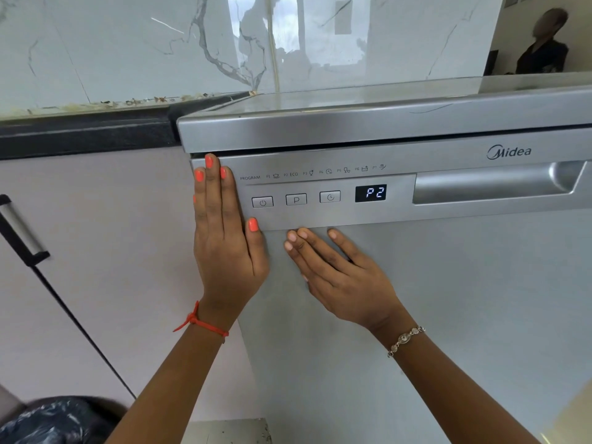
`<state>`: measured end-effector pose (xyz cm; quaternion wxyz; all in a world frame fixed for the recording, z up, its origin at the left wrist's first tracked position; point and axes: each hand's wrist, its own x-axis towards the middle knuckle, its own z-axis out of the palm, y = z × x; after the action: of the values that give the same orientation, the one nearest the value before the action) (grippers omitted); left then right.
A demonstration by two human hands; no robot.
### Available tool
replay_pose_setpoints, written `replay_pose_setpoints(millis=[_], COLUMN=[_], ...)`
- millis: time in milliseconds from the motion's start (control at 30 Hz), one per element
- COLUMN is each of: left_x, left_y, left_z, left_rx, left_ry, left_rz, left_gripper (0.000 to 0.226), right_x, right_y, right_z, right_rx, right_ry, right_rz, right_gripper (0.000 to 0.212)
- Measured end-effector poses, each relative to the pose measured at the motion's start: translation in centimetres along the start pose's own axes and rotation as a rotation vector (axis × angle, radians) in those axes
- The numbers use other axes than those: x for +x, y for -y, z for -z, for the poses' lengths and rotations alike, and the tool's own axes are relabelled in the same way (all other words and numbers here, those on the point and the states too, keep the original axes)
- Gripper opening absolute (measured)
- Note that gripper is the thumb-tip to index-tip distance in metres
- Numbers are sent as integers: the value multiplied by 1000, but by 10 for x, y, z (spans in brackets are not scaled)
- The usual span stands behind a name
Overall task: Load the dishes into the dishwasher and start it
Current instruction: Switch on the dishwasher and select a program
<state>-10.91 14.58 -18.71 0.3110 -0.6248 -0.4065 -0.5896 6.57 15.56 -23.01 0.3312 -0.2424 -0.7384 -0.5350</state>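
- Dishwasher point(448, 299): steel front, door upright, right in front of both hands. I logged a thin dark slit between the door's top edge and the lid above it.
- Left hand point(224, 238): lay flat on the left end of the control strip, fingers straight and pressed together, holding nothing. Fingertips reached almost to the door's top edge. The thumb stuck out to the right.
- Right hand point(339, 270): lay flat on the door face just right of the left hand, fingers straight and slightly spread, holding nothing. Its fingertips met the lower edge of the control strip.
- Power button point(262, 202): just above the left thumb tip, untouched. P button point(296, 199) sat above the right fingertips, and the timer button point(330, 197) was one step further right.
- Display point(370, 192): lit, read "P2", up and right of the right hand.
- Handle recess point(493, 184): well right of both hands.
- Wrists: red thread point(201, 323) tied on the left, chain bracelet point(405, 339) on the right.
- Cabinet door point(96, 251): pale, left of the left hand, with a dark bar handle point(20, 230) further left.
- Dark countertop edge point(86, 129): above the cabinet. Marble wall point(128, 43) rose behind it.
- Dark plastic bag point(54, 421): low, left of the left forearm.
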Motion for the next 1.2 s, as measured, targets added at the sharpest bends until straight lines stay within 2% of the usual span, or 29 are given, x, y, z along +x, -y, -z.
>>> replay_pose_setpoints(millis=[933, 1200], left_x=[-5, -6], left_y=[3, 6], left_z=[-3, -4], left_rx=[74, 64], left_ry=[-18, -7], left_rz=[6, -61], left_gripper=[45, 54], right_x=[0, -1], right_y=[0, 1], right_z=[-1, -1], right_rx=[-1, 8], right_ry=[22, 41], right_rz=[12, -2], right_gripper=[52, 53])
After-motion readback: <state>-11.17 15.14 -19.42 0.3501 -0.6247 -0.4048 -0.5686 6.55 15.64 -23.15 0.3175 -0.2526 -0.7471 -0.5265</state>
